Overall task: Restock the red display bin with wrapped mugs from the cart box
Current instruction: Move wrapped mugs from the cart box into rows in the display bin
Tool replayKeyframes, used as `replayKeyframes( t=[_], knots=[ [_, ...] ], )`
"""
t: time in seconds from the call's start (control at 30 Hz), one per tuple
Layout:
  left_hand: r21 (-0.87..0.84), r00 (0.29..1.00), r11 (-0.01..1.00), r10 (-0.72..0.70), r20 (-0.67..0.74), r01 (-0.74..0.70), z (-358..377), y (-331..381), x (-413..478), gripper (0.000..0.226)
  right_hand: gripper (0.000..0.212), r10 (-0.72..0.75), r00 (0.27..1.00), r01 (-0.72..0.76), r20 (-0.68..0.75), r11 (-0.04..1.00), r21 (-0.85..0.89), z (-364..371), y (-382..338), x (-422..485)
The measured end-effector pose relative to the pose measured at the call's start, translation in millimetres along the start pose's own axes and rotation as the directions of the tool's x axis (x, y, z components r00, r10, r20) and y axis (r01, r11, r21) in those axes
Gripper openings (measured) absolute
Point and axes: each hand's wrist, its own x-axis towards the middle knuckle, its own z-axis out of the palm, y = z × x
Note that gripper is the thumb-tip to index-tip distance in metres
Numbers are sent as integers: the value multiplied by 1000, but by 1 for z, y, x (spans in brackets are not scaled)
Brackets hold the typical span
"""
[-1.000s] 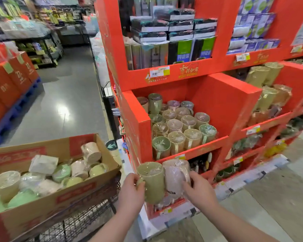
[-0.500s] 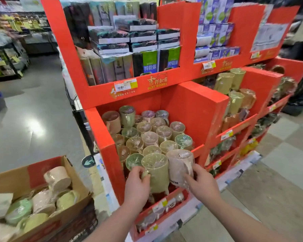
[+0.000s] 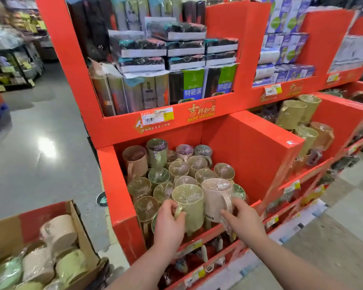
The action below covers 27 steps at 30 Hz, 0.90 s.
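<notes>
At red bin (image 3: 113,195), left grip (image 3: 169,225) clasps upright green mug (image 3: 190,208), right grip (image 3: 244,221) upright pink mug (image 3: 215,197)

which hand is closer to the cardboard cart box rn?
Left. The left hand, gripping the green mug, is on the side facing the cardboard box; the right hand, holding the pale pink mug, sits beyond both mugs.

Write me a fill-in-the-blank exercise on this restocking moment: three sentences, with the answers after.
1. The left hand holds a wrapped mug coloured ____.
2. The right hand holds a pale pink mug at the ____ edge of the red display bin.
3. The cardboard box of spare mugs sits on the person's ____ side.

Missing words: green, front, left.
</notes>
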Motion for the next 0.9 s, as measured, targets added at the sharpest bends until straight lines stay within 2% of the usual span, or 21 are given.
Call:
replayKeyframes(
  t=[0.17, 0.3, 0.37, 0.53, 0.7, 0.8, 0.9],
  knots=[
    [-38, 997, 999, -38, -67, 36, 0, 0, 21, 14, 19, -30, 998, 29, 48, 999, 13, 10, -11, 42],
    [-83, 984, 992, -108, -142, 97, 4, 3, 34, 14, 32, -73, 994, 71, 80, 997, 30, 14, -26, 80],
    [-99, 975, 987, -145, -169, 130, 5, 5, 41, 13, 27, -87, 990, 78, 106, 993, 88, 17, -31, 102],
    [-106, 941, 976, -213, -263, 191, 12, 12, 57, 21, 15, -169, 972, 152, 163, 983, 107, 22, -39, 161],
    [-130, 898, 956, -293, -327, 265, 22, 14, 75, 24, 15, -215, 953, 203, 212, 976, 77, 39, -46, 218],
    [-105, 875, 955, -297, -383, 278, 26, 17, 82, 22, 15, -268, 935, 246, 232, 962, 121, 53, -53, 244],
    [-93, 852, 953, -301, -429, 289, 29, 17, 86, 20, 19, -232, 937, 218, 262, 973, 80, 65, -64, 263]
  ],
)
